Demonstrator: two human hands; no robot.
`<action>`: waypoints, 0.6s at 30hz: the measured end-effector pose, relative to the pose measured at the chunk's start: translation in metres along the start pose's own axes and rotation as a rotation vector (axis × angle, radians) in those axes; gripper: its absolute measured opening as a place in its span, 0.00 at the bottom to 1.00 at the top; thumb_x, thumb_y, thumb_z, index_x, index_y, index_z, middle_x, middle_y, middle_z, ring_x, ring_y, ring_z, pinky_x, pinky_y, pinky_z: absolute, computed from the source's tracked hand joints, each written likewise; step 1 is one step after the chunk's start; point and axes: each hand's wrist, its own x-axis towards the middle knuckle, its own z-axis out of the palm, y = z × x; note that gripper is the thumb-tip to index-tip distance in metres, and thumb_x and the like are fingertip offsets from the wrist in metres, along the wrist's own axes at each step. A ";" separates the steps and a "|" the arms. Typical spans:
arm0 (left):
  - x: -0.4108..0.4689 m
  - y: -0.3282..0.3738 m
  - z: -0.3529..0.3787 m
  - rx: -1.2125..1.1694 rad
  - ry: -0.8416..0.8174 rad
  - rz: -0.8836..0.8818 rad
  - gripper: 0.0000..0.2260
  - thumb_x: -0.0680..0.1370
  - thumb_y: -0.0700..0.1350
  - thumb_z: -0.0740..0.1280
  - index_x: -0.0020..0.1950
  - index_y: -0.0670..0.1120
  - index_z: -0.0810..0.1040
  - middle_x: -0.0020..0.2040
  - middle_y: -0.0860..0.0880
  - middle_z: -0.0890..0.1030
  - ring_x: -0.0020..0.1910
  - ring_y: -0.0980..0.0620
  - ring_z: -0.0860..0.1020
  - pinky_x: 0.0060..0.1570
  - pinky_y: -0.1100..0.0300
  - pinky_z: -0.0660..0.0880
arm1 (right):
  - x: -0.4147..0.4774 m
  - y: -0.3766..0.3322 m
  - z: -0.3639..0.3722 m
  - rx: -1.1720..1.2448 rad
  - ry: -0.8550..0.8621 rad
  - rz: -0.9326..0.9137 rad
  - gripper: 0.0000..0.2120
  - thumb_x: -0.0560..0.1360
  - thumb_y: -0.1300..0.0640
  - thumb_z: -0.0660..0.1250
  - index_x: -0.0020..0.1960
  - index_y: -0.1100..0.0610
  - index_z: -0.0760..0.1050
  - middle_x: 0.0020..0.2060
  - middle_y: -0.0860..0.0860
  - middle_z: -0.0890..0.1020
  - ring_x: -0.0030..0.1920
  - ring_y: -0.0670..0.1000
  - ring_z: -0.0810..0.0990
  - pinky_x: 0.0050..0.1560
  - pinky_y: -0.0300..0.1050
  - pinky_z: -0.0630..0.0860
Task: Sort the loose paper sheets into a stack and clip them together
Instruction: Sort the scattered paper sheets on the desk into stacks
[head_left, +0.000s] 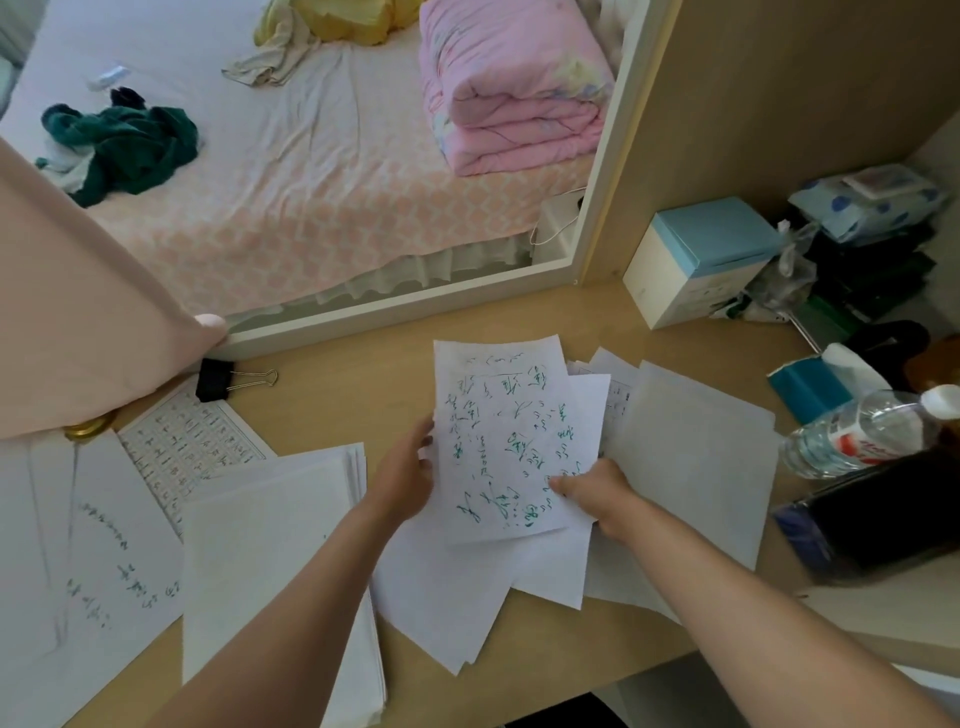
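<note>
left grip (408, 475): I've got it pinching the green-scribbled white paper sheet (506, 441), left edge
right grip (597, 493): clamped on its bottom-right corner
black metal binder clip (214, 380): tabletop (353, 400) far-left edge

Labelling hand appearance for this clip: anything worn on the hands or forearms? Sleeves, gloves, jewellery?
Nothing visible. Left hand and right hand are bare, no gloves, rings or watch. Both forearms are uncovered down to the frame edge, no sleeves in view.

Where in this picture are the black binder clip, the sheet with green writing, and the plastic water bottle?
black binder clip (212, 381), head view, on its black body.
sheet with green writing (506, 431), head view, middle of the page.
plastic water bottle (857, 434), head view, on its clear side by the label.
</note>
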 end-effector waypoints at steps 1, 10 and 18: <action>0.000 0.001 -0.003 -0.053 0.055 -0.047 0.29 0.78 0.29 0.57 0.77 0.49 0.64 0.71 0.47 0.71 0.67 0.49 0.73 0.64 0.58 0.69 | 0.001 -0.001 0.003 -0.002 0.015 -0.003 0.17 0.72 0.62 0.76 0.59 0.63 0.78 0.53 0.56 0.83 0.51 0.57 0.83 0.53 0.51 0.80; 0.009 0.010 -0.031 -0.299 -0.192 -0.335 0.20 0.76 0.46 0.72 0.67 0.47 0.75 0.58 0.48 0.82 0.52 0.50 0.83 0.52 0.56 0.79 | 0.009 -0.015 -0.040 0.090 -0.011 -0.093 0.20 0.71 0.63 0.77 0.62 0.61 0.78 0.55 0.56 0.84 0.53 0.57 0.83 0.57 0.52 0.79; 0.001 0.027 -0.002 -0.621 -0.070 -0.517 0.15 0.82 0.48 0.63 0.67 0.46 0.72 0.58 0.46 0.81 0.55 0.44 0.80 0.59 0.43 0.77 | 0.007 -0.015 -0.051 0.048 -0.183 -0.005 0.21 0.71 0.70 0.73 0.62 0.62 0.77 0.58 0.58 0.83 0.57 0.61 0.81 0.61 0.60 0.77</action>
